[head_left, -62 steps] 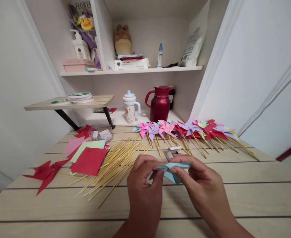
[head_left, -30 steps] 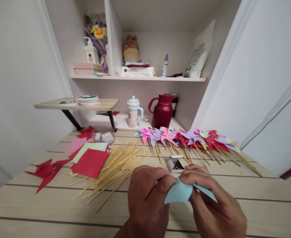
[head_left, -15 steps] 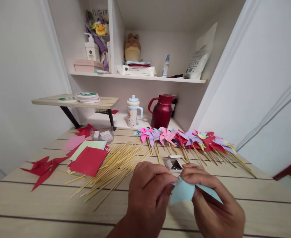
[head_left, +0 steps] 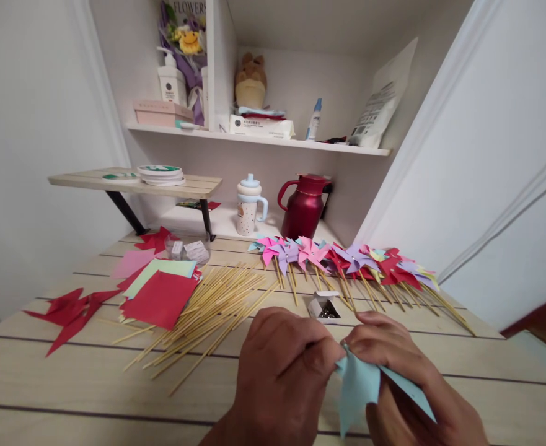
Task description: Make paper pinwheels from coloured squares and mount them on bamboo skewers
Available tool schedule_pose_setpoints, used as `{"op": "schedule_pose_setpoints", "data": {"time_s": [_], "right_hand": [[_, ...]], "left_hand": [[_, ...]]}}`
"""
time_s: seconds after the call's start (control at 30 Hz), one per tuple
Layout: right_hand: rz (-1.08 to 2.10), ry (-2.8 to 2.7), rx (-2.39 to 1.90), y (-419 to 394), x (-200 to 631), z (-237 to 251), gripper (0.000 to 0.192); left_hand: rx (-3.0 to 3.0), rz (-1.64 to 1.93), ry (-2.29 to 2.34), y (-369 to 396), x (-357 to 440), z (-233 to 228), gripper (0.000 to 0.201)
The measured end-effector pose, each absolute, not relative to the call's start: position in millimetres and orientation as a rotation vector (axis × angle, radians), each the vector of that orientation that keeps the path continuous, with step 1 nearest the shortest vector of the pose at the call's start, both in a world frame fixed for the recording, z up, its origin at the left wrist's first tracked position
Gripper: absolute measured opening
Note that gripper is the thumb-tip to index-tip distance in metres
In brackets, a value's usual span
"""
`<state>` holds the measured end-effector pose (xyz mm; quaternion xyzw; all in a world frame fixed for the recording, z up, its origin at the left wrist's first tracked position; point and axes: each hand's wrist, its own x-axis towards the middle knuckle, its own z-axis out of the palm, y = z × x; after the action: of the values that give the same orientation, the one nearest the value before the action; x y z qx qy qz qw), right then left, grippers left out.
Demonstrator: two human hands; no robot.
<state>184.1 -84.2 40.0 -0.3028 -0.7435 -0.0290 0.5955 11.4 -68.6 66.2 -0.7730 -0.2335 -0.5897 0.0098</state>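
Both hands meet low in the view over a light wooden table (head_left: 68,384). My left hand (head_left: 284,371) and my right hand (head_left: 407,378) pinch a folded light blue paper pinwheel (head_left: 359,387) at its centre, its flaps hanging down and to the right. Just beyond the fingers sits a small open white box (head_left: 325,306) with small dark metal pieces inside. A heap of thin wooden sticks (head_left: 207,310) lies to the left of my hands.
Finished pinwheels on sticks (head_left: 347,260) lie in a row at the back right. Red and pastel paper squares (head_left: 158,291) and cut red shapes (head_left: 70,310) lie at left. A red jug (head_left: 304,207), a spouted cup (head_left: 249,204), a small raised shelf (head_left: 133,183) stand behind.
My hands have come lower and nearer with the blue paper, and its flaps now hang further down. The view has shifted slightly to the right.
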Motion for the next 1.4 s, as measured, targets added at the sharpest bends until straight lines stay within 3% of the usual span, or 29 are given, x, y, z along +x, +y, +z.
{"op": "schedule_pose_setpoints", "data": {"time_s": [0.23,0.57,0.73,0.9,1.03,1.23,1.4], "right_hand": [[0.178,-1.456,-0.967,-72.1,180.9,25.1,0.022],[0.546,-1.313,-1.052,-65.8,179.1,26.8,0.029],[0.480,-1.354,-1.048,-65.4,180.5,27.8,0.029],[0.232,-1.507,-0.956,-70.5,185.2,33.6,0.011],[0.095,-1.632,-0.799,-74.5,186.1,40.0,0.020],[0.191,-1.531,-0.781,-73.4,181.3,38.2,0.019],[0.317,-1.394,-0.832,-74.7,182.6,34.6,0.029]], "left_hand": [[-2.334,-2.049,-1.006,-65.5,22.5,52.0,0.019],[-2.373,-2.660,-1.677,-57.0,29.6,54.9,0.012],[-2.400,-2.456,-1.502,-61.0,27.1,53.1,0.011],[-2.365,-1.953,-0.932,-64.5,17.7,58.0,0.018],[-2.309,-1.899,-0.762,-64.7,16.4,61.4,0.016],[-2.320,-1.888,-0.833,-66.1,14.8,58.8,0.015],[-2.286,-1.749,-0.712,-70.1,7.7,63.6,0.015]]}}
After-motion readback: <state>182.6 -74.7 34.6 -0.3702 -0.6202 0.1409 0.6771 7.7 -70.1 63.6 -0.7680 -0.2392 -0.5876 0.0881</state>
